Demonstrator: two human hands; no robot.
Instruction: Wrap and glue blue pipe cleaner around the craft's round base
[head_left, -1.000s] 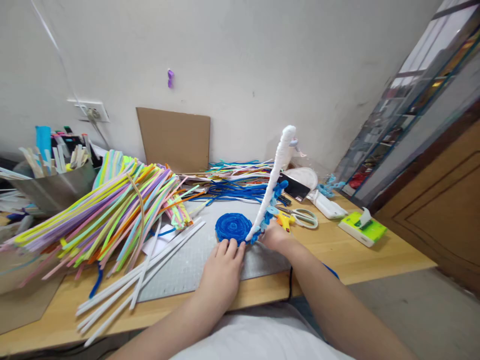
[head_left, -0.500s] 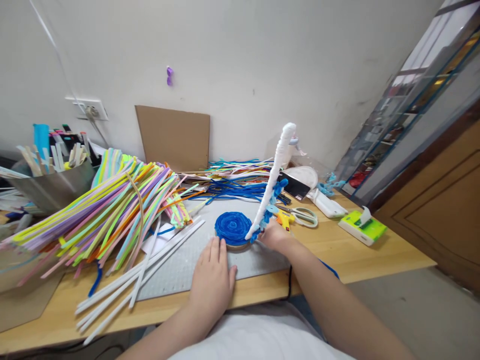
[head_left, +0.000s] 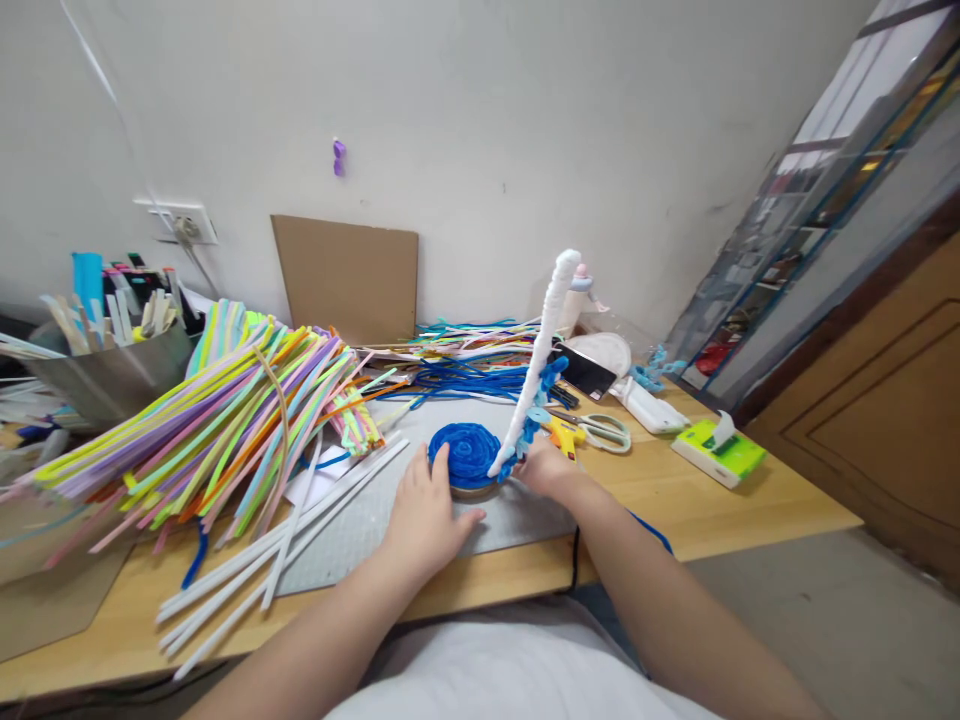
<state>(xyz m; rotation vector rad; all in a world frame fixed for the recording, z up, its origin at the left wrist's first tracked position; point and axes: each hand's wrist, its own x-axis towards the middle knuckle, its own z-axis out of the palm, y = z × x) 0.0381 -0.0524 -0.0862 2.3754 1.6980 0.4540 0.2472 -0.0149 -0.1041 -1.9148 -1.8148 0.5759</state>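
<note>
A round base topped with a blue coil (head_left: pixel 465 453) lies on the grey mat (head_left: pixel 330 552). From its right edge a white wrapped stem (head_left: pixel 544 345) rises, tilted to the right, with blue fuzzy pieces (head_left: pixel 534 420) along its right side. My left hand (head_left: pixel 431 508) rests at the left front rim of the base, fingers apart, thumb pointing right. My right hand (head_left: pixel 544 468) is at the stem's foot, beside the lowest blue pieces; its fingertips are hidden behind them.
Colourful pipe cleaners (head_left: pixel 262 420) pile at the left, with white strips (head_left: pixel 300 540) before them. Right of the stem are a yellow tool (head_left: pixel 564 437), scissors (head_left: pixel 606 432), a phone (head_left: pixel 589 372) and a green tissue pack (head_left: pixel 720 450). Cardboard (head_left: pixel 349 280) leans on the wall.
My left hand has shifted slightly, its fingers and thumb spreading apart at the rim. The stem leans a little less to the right. The view has moved slightly.
</note>
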